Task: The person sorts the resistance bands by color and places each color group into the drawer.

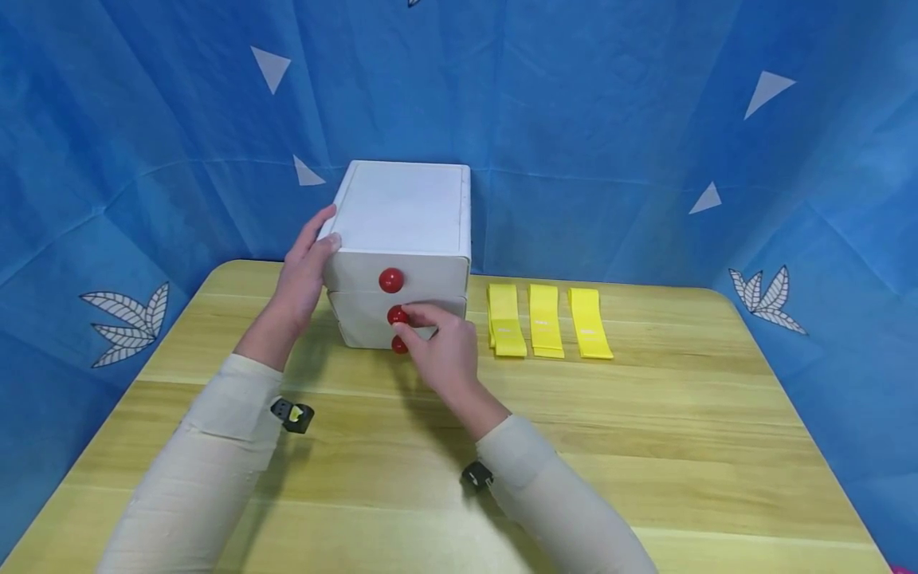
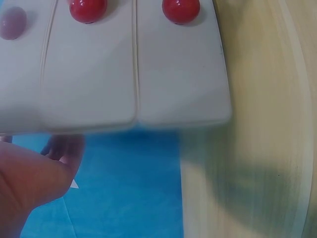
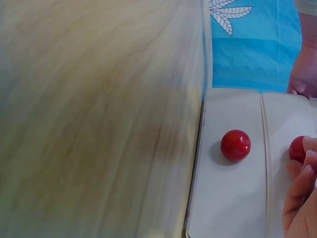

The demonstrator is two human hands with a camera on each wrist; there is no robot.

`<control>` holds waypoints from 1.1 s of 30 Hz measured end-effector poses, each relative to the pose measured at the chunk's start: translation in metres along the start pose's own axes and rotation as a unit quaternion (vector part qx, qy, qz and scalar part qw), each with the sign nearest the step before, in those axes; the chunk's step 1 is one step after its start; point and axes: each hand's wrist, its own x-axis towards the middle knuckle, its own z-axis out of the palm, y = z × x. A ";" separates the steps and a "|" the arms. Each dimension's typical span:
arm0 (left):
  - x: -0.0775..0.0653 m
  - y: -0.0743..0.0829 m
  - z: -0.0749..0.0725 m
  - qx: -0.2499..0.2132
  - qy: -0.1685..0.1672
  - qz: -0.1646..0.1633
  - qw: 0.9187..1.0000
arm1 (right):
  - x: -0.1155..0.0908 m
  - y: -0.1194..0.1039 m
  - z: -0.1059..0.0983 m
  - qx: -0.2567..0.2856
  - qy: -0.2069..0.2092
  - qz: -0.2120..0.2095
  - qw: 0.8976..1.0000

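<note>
A small white drawer box (image 1: pixel 402 207) stands at the back of the table, its three drawer fronts stacked and each fitted with a round red knob. My right hand (image 1: pixel 448 351) pinches the middle knob (image 1: pixel 397 315) between thumb and fingers. Above it the top knob (image 1: pixel 390 280) is free; the bottom knob (image 1: pixel 400 345) shows partly below the thumb. Against the box's left side lies my left hand (image 1: pixel 301 275), its thumb at the top front corner. In the left wrist view, the left hand (image 2: pixel 39 171) is partly hidden behind the box's edge.
Three folded yellow bands, a left one (image 1: pixel 506 320), a middle one (image 1: pixel 546 320) and a right one (image 1: pixel 590 323), lie in a row right of the box. The wooden table (image 1: pixel 645 446) ends at a blue curtain (image 1: pixel 588 119) behind and at both sides.
</note>
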 end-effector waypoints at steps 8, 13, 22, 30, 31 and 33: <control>-0.001 0.000 0.000 0.004 -0.002 -0.003 1.000 | -0.005 0.011 0.001 0.037 -0.010 0.030 0.999; 0.000 0.000 -0.001 0.002 0.000 0.001 1.000 | -0.009 0.020 0.001 0.052 -0.020 0.077 0.995; 0.000 0.000 -0.002 0.002 0.003 -0.003 1.000 | -0.018 0.031 0.009 0.090 -0.041 0.147 0.984; 0.001 -0.001 -0.002 0.002 0.001 -0.002 1.000 | -0.020 0.036 0.021 0.092 -0.029 0.147 0.985; 0.001 -0.001 -0.001 0.003 0.000 -0.001 1.000 | -0.020 0.035 0.022 0.091 -0.026 0.147 0.985; 0.000 0.000 -0.001 0.002 0.001 0.000 1.000 | -0.019 0.034 0.024 0.087 -0.019 0.144 0.986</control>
